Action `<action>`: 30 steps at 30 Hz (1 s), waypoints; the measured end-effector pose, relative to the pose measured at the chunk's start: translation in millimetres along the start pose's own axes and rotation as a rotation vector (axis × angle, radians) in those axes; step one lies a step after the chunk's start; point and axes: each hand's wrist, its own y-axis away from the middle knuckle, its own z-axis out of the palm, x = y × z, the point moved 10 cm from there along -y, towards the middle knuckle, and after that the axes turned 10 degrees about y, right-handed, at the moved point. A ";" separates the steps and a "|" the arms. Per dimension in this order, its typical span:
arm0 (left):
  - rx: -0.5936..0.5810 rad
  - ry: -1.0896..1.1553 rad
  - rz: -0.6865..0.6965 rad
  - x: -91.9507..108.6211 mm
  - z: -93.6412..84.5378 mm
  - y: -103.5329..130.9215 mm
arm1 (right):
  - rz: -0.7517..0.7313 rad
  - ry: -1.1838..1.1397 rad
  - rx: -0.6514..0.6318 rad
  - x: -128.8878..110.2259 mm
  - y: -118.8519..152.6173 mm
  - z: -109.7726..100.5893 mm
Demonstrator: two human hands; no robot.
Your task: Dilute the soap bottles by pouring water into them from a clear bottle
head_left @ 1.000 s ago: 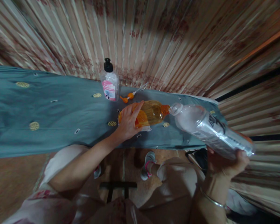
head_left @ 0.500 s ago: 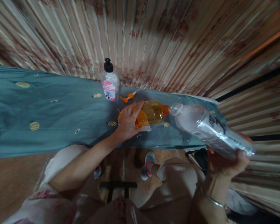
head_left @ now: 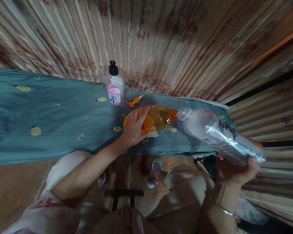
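Note:
My left hand [head_left: 134, 126] is wrapped round the lower part of an orange see-through bottle [head_left: 162, 117], its open neck pointing right. In my right hand [head_left: 239, 170] is a large clear plastic bottle [head_left: 210, 130] with a silvery label, gripped near its base and tilted down to the left. The two open mouths meet or nearly meet; I cannot tell whether they touch. Behind the orange bottle lies an orange pump top [head_left: 136, 100] with a pale tube. Under my left hand a bit of white cloth or paper [head_left: 153, 134] shows.
A clear bottle with a black pump cap and pink label [head_left: 114, 89] stands at the back. A blue-green cloth with pineapple prints [head_left: 63, 120] covers the long narrow table. Pleated curtains [head_left: 136, 42] hang behind and to the right. A dark bar [head_left: 124, 194] is below, between my legs.

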 end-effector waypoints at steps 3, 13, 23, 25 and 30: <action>0.006 -0.005 0.000 0.6 -0.4 0.3 | -0.014 0.003 -0.030 -2.3 0.9 4.0; 0.005 -0.001 0.009 0.1 0.6 0.0 | 0.003 0.007 -0.011 -0.9 0.8 1.2; 0.002 -0.004 0.018 0.3 1.0 0.2 | -0.024 0.022 -0.068 -2.6 0.8 3.8; 0.003 -0.009 0.017 0.6 0.9 0.0 | -0.026 0.021 -0.060 -2.4 0.4 3.2; 0.002 -0.017 0.008 0.5 1.1 -0.4 | -0.014 0.007 -0.006 -2.3 0.9 0.9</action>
